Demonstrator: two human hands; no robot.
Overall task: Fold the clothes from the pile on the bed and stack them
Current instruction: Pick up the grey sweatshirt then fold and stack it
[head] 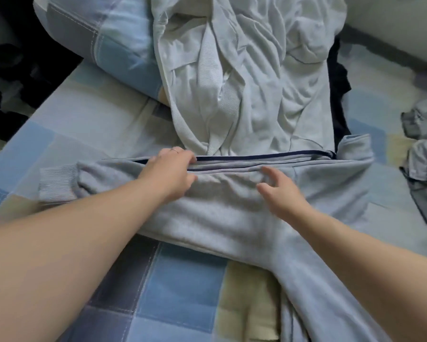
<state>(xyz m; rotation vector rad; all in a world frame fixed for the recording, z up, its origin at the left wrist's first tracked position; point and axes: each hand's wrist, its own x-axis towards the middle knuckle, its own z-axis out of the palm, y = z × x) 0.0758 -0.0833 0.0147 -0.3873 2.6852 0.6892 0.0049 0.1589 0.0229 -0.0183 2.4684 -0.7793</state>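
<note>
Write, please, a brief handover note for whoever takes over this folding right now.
Left hand pinches the far edge of the grey sweatshirt; right hand is open, spread just over it.
The sweatshirt lies across the checked bed cover, partly folded, one cuff sticking out on the left.
To do: finish and stack it, then fold the crumpled pale garment behind it.

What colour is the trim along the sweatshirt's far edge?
Navy trim on grey sweatshirt; head view.

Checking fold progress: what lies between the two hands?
Only sweatshirt fabric spans the gap between the left hand and the right hand; the head view shows it.
</note>
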